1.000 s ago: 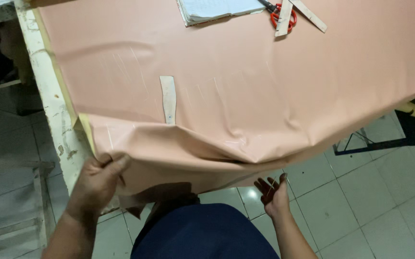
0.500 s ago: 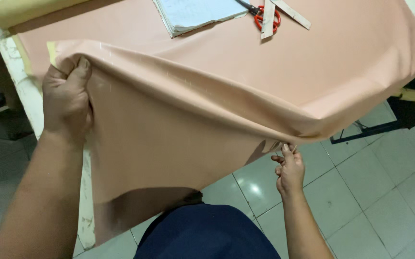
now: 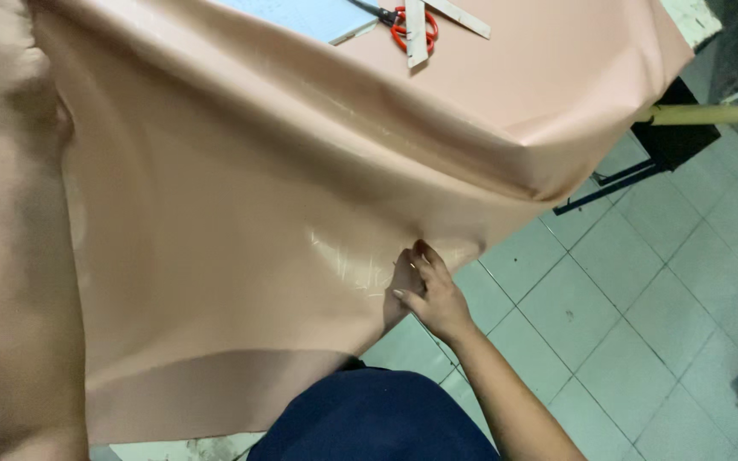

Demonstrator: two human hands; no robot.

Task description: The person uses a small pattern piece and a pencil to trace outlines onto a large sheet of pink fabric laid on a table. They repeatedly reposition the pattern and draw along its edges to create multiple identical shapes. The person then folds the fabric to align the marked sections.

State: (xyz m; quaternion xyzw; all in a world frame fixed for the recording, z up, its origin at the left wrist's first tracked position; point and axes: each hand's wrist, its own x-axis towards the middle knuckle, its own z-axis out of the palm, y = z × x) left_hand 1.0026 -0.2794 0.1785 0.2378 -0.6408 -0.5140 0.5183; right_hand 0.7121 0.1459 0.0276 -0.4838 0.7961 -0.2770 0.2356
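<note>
A big pink sheet (image 3: 241, 256) is held up off the table, and it fills the view from 9 o'clock to 2 o'clock. Its lower edge hangs loose near 6 o'clock, above dark blue clothes (image 3: 377, 423).

The right hand (image 3: 427, 288), just past the middle toward 5 o'clock, is closed on the sheet's edge, which is pinched between thumb and fingers. The left hand is not seen. A blurry shape at 9 o'clock may be the left arm, but that cannot be told.

At 12 o'clock, red-handled scissors (image 3: 401, 27), a pale ruler (image 3: 417, 34) and a light blue paper (image 3: 305, 15) lie on the flat part of the sheet. A cardboard tube (image 3: 702, 113) sticks out at 2 o'clock, over the tiled floor (image 3: 642, 324).

It looks like the sheet is being lifted and pulled along by its edge. For a next move, the pinch should be kept tight, and the sheet should be pulled gently, so the scissors are not tipped off.
</note>
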